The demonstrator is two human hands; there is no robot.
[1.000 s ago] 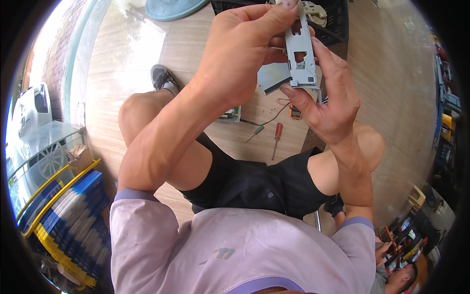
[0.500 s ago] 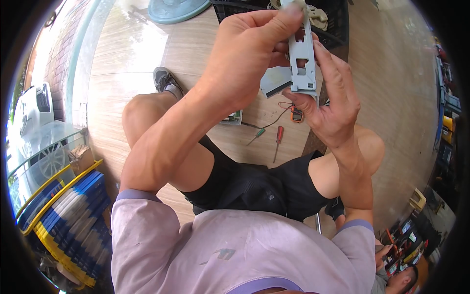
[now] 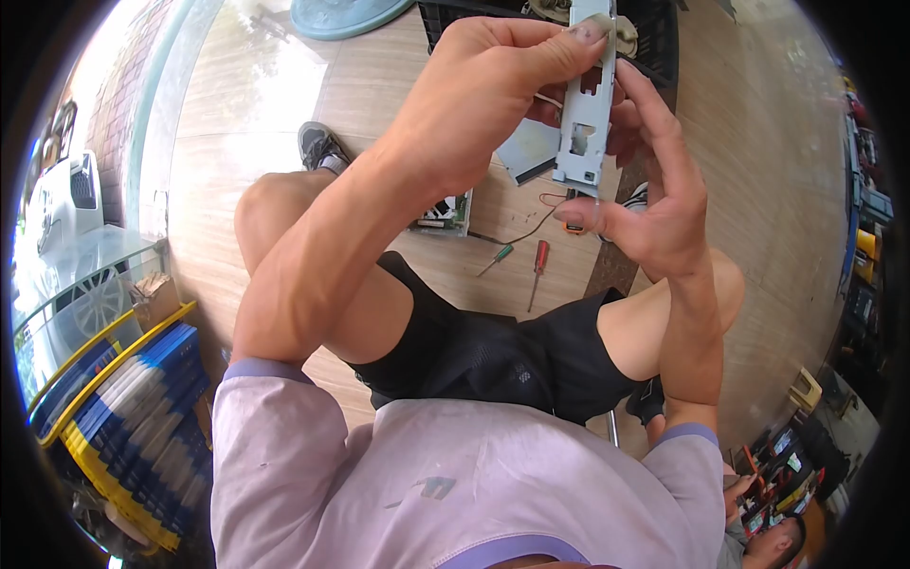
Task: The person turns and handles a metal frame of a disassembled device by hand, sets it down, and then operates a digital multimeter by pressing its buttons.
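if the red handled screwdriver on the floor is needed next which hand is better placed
Probably the right hand: it looks nearer the slim red-handled screwdriver and spread open, whereas the left hand grips the long pale grey metal bracket with cutouts.

The bare left hand [image 3: 474, 109] pinches a long, pale grey metal bracket [image 3: 585, 109] with irregular cutouts; the bare right hand [image 3: 665, 209] curves beside its right edge, thumb spread below. A green-handled screwdriver [image 3: 501, 254] and a red-handled screwdriver [image 3: 540, 261] lie on the beige floor [image 3: 569, 284].
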